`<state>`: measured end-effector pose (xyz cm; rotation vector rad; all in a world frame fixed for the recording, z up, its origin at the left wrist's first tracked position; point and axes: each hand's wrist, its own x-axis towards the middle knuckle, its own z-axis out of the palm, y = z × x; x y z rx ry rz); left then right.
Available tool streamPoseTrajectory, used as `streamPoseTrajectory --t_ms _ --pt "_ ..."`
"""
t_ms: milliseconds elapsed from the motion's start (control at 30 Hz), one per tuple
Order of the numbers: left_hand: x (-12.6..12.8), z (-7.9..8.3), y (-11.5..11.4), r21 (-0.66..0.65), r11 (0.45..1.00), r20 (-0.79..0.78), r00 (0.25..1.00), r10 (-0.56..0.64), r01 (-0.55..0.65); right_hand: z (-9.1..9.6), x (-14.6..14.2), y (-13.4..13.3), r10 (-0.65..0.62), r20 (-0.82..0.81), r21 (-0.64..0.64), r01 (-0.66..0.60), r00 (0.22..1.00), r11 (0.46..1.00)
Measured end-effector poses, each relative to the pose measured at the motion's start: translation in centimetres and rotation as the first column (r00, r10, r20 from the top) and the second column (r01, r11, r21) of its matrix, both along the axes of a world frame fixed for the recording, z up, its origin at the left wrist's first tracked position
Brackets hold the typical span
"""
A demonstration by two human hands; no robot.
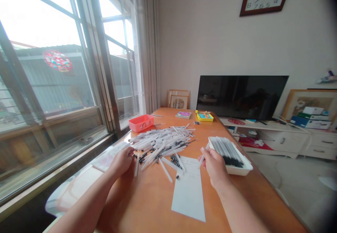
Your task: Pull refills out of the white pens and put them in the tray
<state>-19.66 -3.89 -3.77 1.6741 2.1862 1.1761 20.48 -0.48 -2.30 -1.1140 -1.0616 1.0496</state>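
Note:
My right hand [215, 165] pinches a whitish pen barrel [201, 161] upright at a slant, over the right side of a white paper sheet [188, 198]. Left of it, my left hand [123, 161] has its fingertips pressed together beside small black pen caps [142, 158]; whatever lies in them is hidden. Between and beyond the hands spreads a loose pile of white and clear pen barrels [163, 140], with black pieces among them. Close to my right hand stands a white tray [240, 170] holding rows of clear pens with black ends [226, 148].
Behind the pile is a red plastic basket [141, 123]. A small book [183, 115] and a yellow box [204, 116] lie at the table's far end. Windows [52, 68] border the left side; a television [240, 96] stands past the right edge of the wooden table [147, 205].

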Motion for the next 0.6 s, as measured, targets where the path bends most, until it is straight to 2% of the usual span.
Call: streamPoseTrajectory --t_ms 100,200,300,400,600 --pt "-0.1 -0.2 -0.4 -0.022 0.999 -0.071 0.997 -0.035 0.034 -0.1 0.0 0.0 -0.004 0.008 0.011 0.004 1.0 1.0" --pt "0.6 0.5 -1.5 -0.062 0.998 -0.186 0.982 -0.022 0.011 -0.2 0.0 0.1 -0.006 0.008 0.014 0.006 1.0 1.0" --pt "1.8 1.4 -3.1 -0.2 0.978 -0.252 0.968 0.001 -0.053 -0.2 0.0 0.1 -0.005 0.009 0.014 0.004 1.0 1.0" --pt "2.9 1.7 -4.4 -0.327 0.944 -0.231 0.972 -0.042 -0.037 -0.2 0.0 0.1 0.003 0.024 0.015 -0.004 1.0 1.0" --pt "4.1 1.7 -5.6 -0.346 0.932 -0.315 0.949 -0.011 -0.104 -0.2 0.0 0.0 0.021 0.047 0.002 -0.021 0.999 1.0"
